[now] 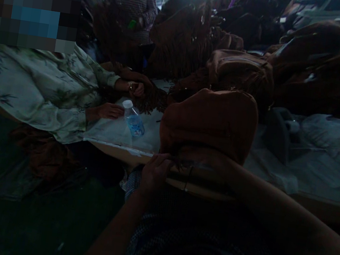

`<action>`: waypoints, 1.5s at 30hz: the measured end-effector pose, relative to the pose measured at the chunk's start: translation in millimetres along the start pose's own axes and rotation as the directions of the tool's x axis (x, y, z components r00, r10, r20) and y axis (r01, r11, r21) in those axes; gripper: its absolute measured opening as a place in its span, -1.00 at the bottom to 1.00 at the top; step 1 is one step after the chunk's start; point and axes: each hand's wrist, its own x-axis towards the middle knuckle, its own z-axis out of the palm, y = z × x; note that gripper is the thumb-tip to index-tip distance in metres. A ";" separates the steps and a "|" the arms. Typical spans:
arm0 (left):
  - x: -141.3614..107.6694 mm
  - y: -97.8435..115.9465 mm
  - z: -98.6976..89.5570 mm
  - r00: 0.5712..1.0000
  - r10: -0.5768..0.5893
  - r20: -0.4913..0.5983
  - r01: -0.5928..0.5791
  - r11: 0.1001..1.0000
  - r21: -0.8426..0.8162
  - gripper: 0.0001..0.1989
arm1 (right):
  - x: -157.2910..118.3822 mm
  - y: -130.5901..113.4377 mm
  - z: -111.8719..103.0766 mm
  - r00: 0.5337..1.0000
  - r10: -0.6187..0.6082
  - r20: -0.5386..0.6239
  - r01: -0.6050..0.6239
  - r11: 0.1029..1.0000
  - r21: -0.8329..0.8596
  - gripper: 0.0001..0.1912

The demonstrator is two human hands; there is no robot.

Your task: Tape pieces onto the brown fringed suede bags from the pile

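A reddish-brown bag (211, 121) rests at the front edge of the white table, close to my body. My left hand (156, 170) is at the bag's lower left corner, its fingers curled round the edge beside some dark fringe. My right hand (199, 154) lies along the bag's lower front side; its fingers are dark and hard to make out. Behind this bag sits another brown bag (242, 68) with a zip and fringe. A clear bottle (134, 120) with a white cap leans on the table to the left.
A person in a patterned shirt (44, 91) is at the left, both hands near the bottle and brown fringe. A grey dispenser-like object (279, 133) and clear plastic (336, 148) are at the right. Brown cloth (47, 156) lies low at the left.
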 end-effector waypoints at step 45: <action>32.6 -8.5 19.1 0.822 -0.550 0.149 0.545 0.683 -0.486 -0.86 | -12.6 -21.6 60.9 0.878 0.023 -0.478 -0.144 0.965 -0.220 -0.76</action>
